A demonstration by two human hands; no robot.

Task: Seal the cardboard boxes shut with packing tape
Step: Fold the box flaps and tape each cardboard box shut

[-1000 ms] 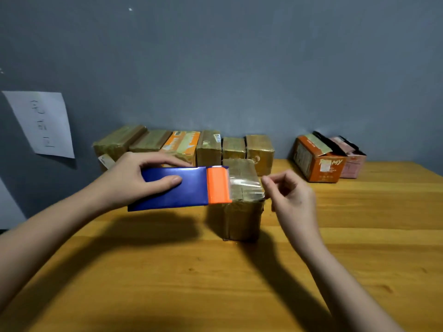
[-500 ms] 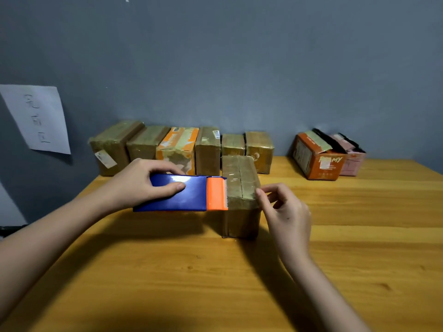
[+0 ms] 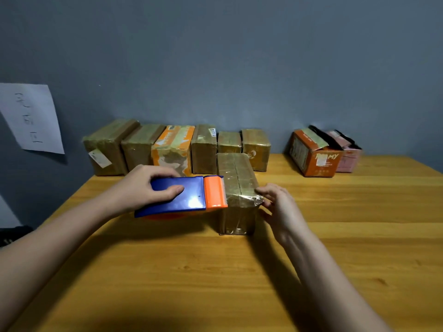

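A tall brown cardboard box (image 3: 236,188) wrapped in clear tape stands upright in the middle of the wooden table (image 3: 239,271). My left hand (image 3: 148,188) grips a blue tape dispenser (image 3: 182,195) with an orange cutter head, whose serrated edge lies against the box's top left edge. A strip of clear tape runs from the cutter across the box's top. My right hand (image 3: 280,207) presses the tape's crinkled end onto the box's upper right edge with its fingertips.
A row of several taped brown boxes (image 3: 203,149), one orange and white, lines the grey wall behind. An orange box (image 3: 311,154) and a pink box (image 3: 347,154) with open flaps sit at the back right. A paper sheet (image 3: 31,116) hangs on the left wall.
The tape strip held raised above the box has been lowered onto its top. My right hand moved down to the box's right edge; the dispenser dropped to the top left edge.
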